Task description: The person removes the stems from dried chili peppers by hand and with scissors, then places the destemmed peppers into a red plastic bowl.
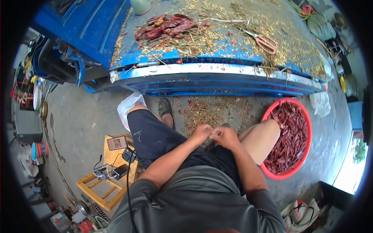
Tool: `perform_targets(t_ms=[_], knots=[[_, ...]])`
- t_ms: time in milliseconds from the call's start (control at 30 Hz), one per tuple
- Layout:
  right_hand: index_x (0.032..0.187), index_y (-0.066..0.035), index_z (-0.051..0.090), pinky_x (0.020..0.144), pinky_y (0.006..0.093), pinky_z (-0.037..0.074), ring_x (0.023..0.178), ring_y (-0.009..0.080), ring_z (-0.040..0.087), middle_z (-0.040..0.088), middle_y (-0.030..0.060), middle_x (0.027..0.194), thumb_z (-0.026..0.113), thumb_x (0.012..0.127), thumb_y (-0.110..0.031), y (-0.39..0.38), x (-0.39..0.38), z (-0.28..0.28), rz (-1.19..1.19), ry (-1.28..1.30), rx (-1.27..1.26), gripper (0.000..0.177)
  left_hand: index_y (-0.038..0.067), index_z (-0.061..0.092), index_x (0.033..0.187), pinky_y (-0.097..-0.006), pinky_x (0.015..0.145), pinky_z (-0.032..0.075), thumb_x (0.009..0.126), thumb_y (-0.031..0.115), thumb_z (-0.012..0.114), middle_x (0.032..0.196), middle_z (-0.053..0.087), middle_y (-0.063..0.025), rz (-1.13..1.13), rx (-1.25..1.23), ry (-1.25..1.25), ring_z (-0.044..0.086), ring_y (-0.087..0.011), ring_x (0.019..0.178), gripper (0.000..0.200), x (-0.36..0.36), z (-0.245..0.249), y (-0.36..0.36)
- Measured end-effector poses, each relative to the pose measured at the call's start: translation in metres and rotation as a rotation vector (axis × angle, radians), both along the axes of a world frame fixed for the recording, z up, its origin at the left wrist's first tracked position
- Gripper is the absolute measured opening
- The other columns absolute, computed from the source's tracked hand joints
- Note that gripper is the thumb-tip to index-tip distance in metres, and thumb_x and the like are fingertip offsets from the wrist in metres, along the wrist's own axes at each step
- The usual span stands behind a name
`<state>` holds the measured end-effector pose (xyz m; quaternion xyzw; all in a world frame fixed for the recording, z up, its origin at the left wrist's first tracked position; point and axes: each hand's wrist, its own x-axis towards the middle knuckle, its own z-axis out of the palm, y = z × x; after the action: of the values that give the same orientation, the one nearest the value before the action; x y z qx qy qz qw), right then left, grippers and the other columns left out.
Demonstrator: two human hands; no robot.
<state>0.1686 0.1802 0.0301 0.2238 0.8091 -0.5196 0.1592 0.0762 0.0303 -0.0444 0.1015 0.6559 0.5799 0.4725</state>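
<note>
My left hand (201, 133) and my right hand (225, 136) are close together above my lap, their fingers pinched around something small and pale that I cannot make out. Ahead of me, a pile of dried red chilies (171, 27) lies on the blue truck bed (241, 58) among scattered seeds and stalks. Scissors with orange-pink handles (265, 43) rest on the bed, right of the pile. To my right on the floor stands a red basin (309, 136) full of dried chilies (289, 136).
A wooden chair (101, 200) at the left holds a card with a printed code (117, 143), small devices and cables. A white plastic bag (126, 108) lies beside my left leg. Stalks and chili bits (202, 116) litter the floor under the truck's edge.
</note>
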Motion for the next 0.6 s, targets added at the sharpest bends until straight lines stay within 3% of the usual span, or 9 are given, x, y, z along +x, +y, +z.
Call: perform_targets(t_ms=[33,67,133,200,300,400,533,600], knots=[[0.087,-0.015,0.073,0.066,0.0362,0.053,0.069,0.0208,0.069,0.071,0.0058,0.076,0.072,0.085,-0.031,-0.001,-0.001,0.003,0.081,-0.05,0.152,0.016,0.007,0.068,0.092,-0.0238,0.054,0.04,0.09,0.014,0.059,0.074,0.061,0.0023,-0.01,-0.002,0.024,0.052,-0.0046,0.064,0.012,0.001,-0.003,0.0],[0.087,-0.015,0.073,0.066,0.0362,0.053,0.069,0.0208,0.069,0.071,0.0058,0.076,0.072,0.085,-0.031,-0.001,-0.001,0.005,0.095,-0.047,0.163,0.016,0.006,0.068,0.093,-0.024,0.053,0.04,0.09,0.013,0.059,0.074,0.061,0.0019,-0.021,-0.007,0.048,0.052,-0.0044,0.063,0.012,0.002,-0.006,0.0],[0.085,-0.013,0.075,0.064,0.0331,0.053,0.068,0.0172,0.07,0.071,0.0031,0.072,0.076,0.084,-0.03,-0.001,-0.003,0.009,0.139,-0.029,0.419,0.017,0.005,0.068,0.095,-0.0242,0.054,0.039,0.091,0.012,0.059,0.074,0.061,0.001,-0.012,-0.011,0.037,0.052,-0.005,0.063,0.012,-0.001,0.004,0.0],[0.089,-0.015,0.076,0.067,0.0355,0.053,0.069,0.0201,0.07,0.072,0.0038,0.074,0.075,0.084,-0.036,0.001,-0.004,0.0,0.184,-0.022,0.444,0.021,0.005,0.067,0.096,-0.0243,0.055,0.04,0.093,0.013,0.059,0.076,0.062,0.0001,-0.002,-0.007,-0.005,0.053,-0.0061,0.063,0.013,-0.005,0.013,0.002],[0.087,-0.007,0.074,0.061,0.0293,0.051,0.064,0.0126,0.066,0.067,0.003,0.067,0.074,0.089,-0.023,-0.006,-0.01,-0.007,0.118,-0.075,-0.046,0.016,0.003,0.067,0.097,-0.025,0.059,0.045,0.094,0.012,0.057,0.08,0.063,-0.0013,0.016,0.012,-0.028,0.056,-0.008,0.068,0.014,-0.008,0.014,0.002],[0.083,-0.003,0.072,0.059,0.0269,0.049,0.065,0.009,0.063,0.066,0.0012,0.069,0.072,0.091,-0.015,-0.002,-0.021,-0.016,0.09,-0.213,-0.183,0.015,0.002,0.067,0.097,-0.0253,0.062,0.047,0.093,0.011,0.057,0.083,0.064,-0.0023,0.032,0.031,-0.041,0.058,-0.0087,0.072,0.014,-0.01,0.005,0.002],[0.087,-0.003,0.068,0.057,0.0257,0.05,0.066,0.008,0.062,0.066,0.0003,0.074,0.071,0.091,-0.013,0.003,-0.027,-0.049,0.055,-0.09,-0.348,0.011,0.0,0.067,0.098,-0.0256,0.063,0.047,0.092,0.009,0.057,0.086,0.066,-0.0032,0.092,0.062,0.009,0.059,-0.009,0.074,0.015,-0.016,0.001,0.001],[0.092,-0.006,0.063,0.058,0.0233,0.051,0.068,0.0083,0.062,0.065,0.0001,0.077,0.07,0.091,-0.01,0.003,-0.029,-0.049,-0.139,-0.112,-0.656,0.009,0.0,0.067,0.098,-0.0255,0.063,0.047,0.092,0.009,0.057,0.085,0.066,-0.0031,0.157,0.08,-0.029,0.059,-0.009,0.074,0.015,-0.015,0.006,0.003]])
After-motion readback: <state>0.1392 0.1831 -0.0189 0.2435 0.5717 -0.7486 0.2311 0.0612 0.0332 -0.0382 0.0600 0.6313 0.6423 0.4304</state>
